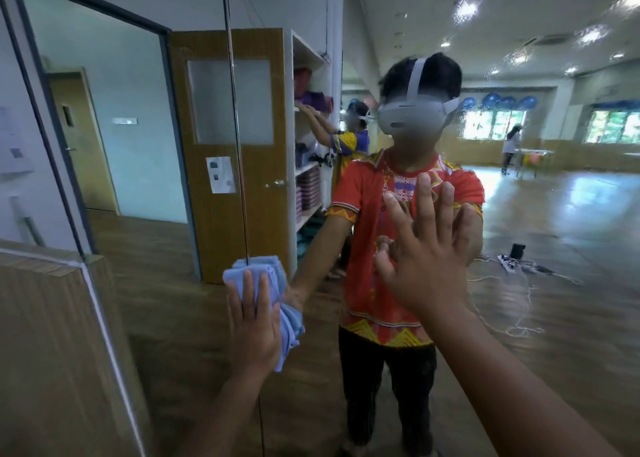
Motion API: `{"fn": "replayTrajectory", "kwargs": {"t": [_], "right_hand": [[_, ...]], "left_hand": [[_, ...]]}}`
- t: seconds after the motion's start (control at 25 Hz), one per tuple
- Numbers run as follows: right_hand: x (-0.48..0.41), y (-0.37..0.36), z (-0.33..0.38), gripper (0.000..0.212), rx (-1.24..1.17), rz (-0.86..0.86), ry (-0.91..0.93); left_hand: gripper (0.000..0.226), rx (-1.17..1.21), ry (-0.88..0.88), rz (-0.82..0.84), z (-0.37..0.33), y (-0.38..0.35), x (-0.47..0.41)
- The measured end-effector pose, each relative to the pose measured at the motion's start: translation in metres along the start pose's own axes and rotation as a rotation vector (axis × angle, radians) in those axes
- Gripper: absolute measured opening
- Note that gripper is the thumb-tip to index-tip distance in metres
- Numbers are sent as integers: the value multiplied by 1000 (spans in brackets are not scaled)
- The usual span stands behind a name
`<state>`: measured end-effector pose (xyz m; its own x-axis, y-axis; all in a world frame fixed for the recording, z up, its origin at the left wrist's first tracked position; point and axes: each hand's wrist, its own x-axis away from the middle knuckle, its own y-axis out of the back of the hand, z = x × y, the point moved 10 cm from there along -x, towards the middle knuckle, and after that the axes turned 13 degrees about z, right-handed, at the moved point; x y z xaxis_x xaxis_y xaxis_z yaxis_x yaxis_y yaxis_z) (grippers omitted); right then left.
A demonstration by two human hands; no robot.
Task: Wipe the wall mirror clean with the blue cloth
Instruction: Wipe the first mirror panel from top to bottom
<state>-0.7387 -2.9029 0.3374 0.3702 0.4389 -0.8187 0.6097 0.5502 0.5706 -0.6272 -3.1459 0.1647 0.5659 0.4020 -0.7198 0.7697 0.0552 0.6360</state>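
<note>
Pressure through the whole palm serves best: left hand [254, 321], grip flat and open, pushes the blue cloth [258, 269] onto the wall mirror [571, 235] at seven o'clock; right hand [424, 262], grip spread wide, braces near centre.

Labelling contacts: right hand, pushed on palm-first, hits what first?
The mirror. The right hand is open, palm to the glass, nothing between. Its reflection sits just behind the fingers, so it looks near or already touching. Depth unclear.
</note>
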Motion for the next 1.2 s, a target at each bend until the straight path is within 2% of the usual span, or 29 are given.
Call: {"fn": "replayTrajectory", "kwargs": {"t": [0.16,0.28,0.48,0.6,0.72,0.8,0.96,1.12,1.2], "right_hand": [[8,3,-4,72,-58,8,25],[33,1,-12,71,-71,-3,54],[73,-5,-45,74,-52,1,94],[96,-10,-69,79,-39,27,108],[115,-20,-82,79,-26,79,129],[120,-31,-86,78,-6,136,139],[120,-44,-91,80,60,183,128],[120,-50,-90,86,79,174,124],[119,-52,-90,87,74,164,122]], "left_hand": [[55,107,83,-13,-13,20,-22],[57,220,161,-117,-40,50,-51],[50,371,166,-296,-113,95,-102],[42,390,209,-380,-120,82,-92],[43,306,273,-365,-104,49,-58],[45,308,380,-341,-86,26,-28],[53,439,574,-294,-69,-4,14],[49,616,705,-360,-83,4,7],[51,678,703,-376,-98,15,-5]]}}
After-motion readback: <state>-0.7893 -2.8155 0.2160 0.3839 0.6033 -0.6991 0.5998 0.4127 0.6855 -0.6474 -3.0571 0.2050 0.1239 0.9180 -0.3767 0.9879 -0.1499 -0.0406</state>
